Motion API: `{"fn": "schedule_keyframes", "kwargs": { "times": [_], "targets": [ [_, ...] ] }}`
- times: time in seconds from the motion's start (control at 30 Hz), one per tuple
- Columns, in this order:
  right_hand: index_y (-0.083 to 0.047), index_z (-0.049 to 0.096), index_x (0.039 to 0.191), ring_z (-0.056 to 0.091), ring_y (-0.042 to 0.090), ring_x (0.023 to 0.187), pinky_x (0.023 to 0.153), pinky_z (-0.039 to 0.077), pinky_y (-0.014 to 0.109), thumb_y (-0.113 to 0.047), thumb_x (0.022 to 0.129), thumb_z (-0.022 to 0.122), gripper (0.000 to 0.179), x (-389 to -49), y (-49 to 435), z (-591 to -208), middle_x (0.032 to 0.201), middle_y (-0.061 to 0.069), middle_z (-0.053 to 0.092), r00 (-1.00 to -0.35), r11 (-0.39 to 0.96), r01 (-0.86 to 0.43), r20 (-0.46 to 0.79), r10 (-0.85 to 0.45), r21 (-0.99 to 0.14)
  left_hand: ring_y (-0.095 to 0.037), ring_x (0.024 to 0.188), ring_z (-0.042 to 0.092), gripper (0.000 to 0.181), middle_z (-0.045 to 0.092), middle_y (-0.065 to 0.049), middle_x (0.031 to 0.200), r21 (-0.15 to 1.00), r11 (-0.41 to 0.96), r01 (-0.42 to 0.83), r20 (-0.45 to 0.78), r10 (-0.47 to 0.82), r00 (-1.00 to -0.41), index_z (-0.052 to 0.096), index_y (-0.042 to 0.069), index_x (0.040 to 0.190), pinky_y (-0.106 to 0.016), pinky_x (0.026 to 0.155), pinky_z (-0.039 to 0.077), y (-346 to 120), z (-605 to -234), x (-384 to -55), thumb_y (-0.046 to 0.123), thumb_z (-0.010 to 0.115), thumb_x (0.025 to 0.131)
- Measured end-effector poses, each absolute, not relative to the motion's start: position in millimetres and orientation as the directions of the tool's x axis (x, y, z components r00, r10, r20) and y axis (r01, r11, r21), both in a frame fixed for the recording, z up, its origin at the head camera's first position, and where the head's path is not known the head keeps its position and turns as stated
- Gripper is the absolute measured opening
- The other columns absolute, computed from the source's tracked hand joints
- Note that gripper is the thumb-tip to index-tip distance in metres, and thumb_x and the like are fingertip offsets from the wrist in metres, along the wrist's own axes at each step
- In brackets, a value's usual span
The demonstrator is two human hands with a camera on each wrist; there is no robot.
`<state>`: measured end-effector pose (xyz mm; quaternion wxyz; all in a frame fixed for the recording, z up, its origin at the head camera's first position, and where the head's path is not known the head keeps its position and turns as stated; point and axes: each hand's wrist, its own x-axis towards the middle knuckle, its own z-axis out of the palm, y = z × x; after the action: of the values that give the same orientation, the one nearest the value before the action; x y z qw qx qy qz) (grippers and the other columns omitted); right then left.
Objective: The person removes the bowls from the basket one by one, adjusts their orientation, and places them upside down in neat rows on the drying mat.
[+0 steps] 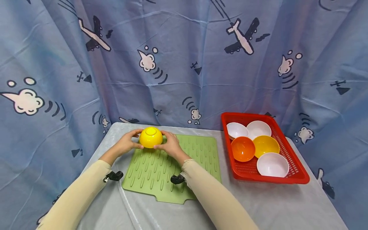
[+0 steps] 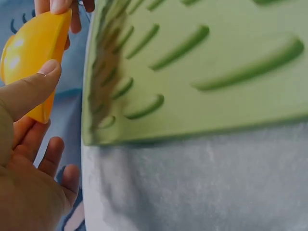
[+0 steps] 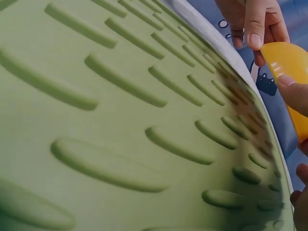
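A yellow bowl [image 1: 150,138] is held upside down, its foot ring upward, above the far left part of a green ridged mat [image 1: 172,166]. My left hand [image 1: 127,142] grips the bowl's left side, and my right hand [image 1: 171,145] grips its right side. In the left wrist view the left thumb [image 2: 38,89] presses on the outside of the yellow bowl [image 2: 36,45], with fingers under the rim. The right wrist view shows both hands pinching the edge of the bowl [image 3: 284,65], clear of the mat surface.
A red plastic basket [image 1: 271,179] stands right of the mat. Inside it are white bowls [image 1: 273,165], an orange bowl [image 1: 243,149] and another yellow bowl [image 1: 266,146]. A light grey cloth [image 1: 258,204] covers the table. Behind hangs a blue curtain [image 1: 178,64] with printed planes.
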<state>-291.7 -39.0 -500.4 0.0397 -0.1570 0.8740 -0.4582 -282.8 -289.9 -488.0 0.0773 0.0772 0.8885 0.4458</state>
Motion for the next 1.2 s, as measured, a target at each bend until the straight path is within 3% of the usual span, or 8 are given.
{"fn": "schedule_keyframes", "kwargs": {
  "times": [0.5,0.83,1.2],
  "targets": [
    [-0.019,0.048,0.153,0.047,0.027,0.128,0.11,0.028,0.046,-0.044,0.081,0.086,0.085,-298,-63,-525,0.148,0.0,0.057,-0.97,0.727,-0.211,0.049,-0.238,-0.654,-0.043,0.138,0.043,0.089,0.044,-0.023,0.154,0.773,0.634,0.028,-0.143,0.216,-0.966,0.039,0.0,0.154,-0.057,0.115,0.035,-296,-510,-302,0.009,0.086,0.08],
    [-0.021,0.049,0.152,0.042,0.027,0.134,0.113,0.023,0.048,-0.048,0.08,0.086,0.086,-301,-62,-527,0.15,0.001,0.056,-0.97,0.776,-0.227,0.067,-0.233,-0.589,-0.042,0.139,0.044,0.087,0.046,-0.023,0.153,0.764,0.644,0.033,-0.137,0.213,-0.968,0.04,0.0,0.153,-0.054,0.117,0.034,-291,-511,-305,0.003,0.085,0.079],
    [-0.017,0.049,0.152,0.045,0.026,0.133,0.116,0.024,0.047,-0.05,0.082,0.084,0.085,-294,-61,-523,0.15,0.002,0.056,-0.963,0.803,-0.256,0.069,-0.261,-0.538,-0.046,0.142,0.039,0.088,0.04,-0.024,0.157,0.735,0.677,0.039,-0.16,0.23,-0.96,0.037,-0.002,0.155,-0.058,0.117,0.032,-288,-495,-303,0.012,0.085,0.083]
  ]
}}
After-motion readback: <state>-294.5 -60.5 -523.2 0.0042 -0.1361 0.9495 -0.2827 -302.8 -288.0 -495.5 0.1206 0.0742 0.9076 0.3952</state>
